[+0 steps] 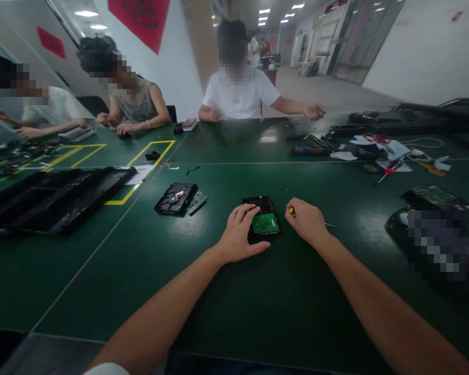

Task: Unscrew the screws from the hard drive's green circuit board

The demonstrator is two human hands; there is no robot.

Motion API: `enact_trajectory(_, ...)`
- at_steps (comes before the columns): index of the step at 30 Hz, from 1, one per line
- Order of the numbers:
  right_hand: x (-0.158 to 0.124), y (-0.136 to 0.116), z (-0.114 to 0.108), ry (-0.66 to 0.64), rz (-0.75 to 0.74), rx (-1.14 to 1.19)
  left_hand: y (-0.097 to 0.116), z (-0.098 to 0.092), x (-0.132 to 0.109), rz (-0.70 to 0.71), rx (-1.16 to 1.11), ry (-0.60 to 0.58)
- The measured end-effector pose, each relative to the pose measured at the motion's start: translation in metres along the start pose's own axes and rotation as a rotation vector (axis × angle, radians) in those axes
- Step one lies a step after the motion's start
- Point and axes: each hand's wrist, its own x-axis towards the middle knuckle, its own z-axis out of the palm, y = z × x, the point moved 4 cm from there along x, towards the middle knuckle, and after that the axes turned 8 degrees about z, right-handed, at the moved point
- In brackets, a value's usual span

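Observation:
A hard drive (pixel 266 206) lies on the green tabletop with its green circuit board (pixel 264 224) facing up. My left hand (pixel 242 232) rests on the drive's left side, fingers spread over its edge and thumb stretched out near its front. Just right of the drive, my right hand (pixel 307 220) is closed around a screwdriver (pixel 292 211). The yellow and black end of its handle shows between thumb and finger, and a thin metal shaft sticks out behind the hand. To the left sit another black drive (pixel 175 198) and a loose circuit board (pixel 197 203).
Black plastic housings (pixel 50 200) lie at the left. Cables, cloths and a red-handled screwdriver (pixel 389 171) are scattered at the back right. An open device with a circuit board (pixel 441 199) stands at the right. Several people sit across the table (pixel 219 302).

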Motion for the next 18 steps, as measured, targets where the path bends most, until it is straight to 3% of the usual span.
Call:
enact_trajectory(4, 0.002, -0.011, -0.007, 0.022, 0.019, 0.095, -0.005, 0.006, 0.002, 0.003, 0.018, 0.002)
enact_trajectory(10, 0.002, -0.022, -0.007, -0.043, -0.048, 0.031, -0.017, 0.013, 0.0, -0.112, 0.055, 0.025)
enact_trajectory(18, -0.02, -0.042, 0.0, 0.069, -0.149, -0.059, -0.014, 0.015, 0.005, -0.076, 0.073, -0.004)
